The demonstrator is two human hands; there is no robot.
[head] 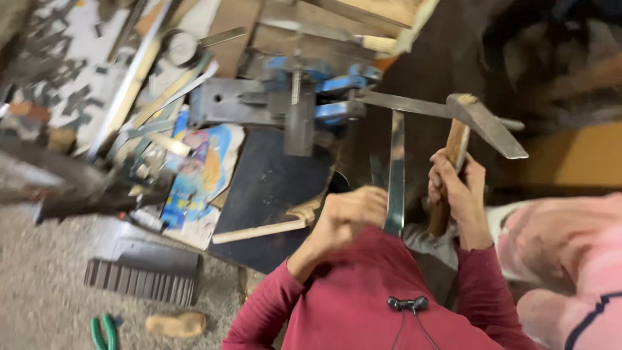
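The right hand (457, 188) grips a wooden-handled hammer (483, 123), its steel head raised in open room beside the blue vise (324, 97). The left hand (350, 214) curls around a flat shiny metal strip (395, 175) standing upright below the vise, at the cluttered counter's (272, 188) edge.

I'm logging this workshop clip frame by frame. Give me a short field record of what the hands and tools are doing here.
left hand: left hand grips the metal strip
right hand: right hand holds the hammer by its wooden handle
strip: upright, upper end by the blue vise
bench: cluttered workbench, metal scraps
floor: green-handled pliers
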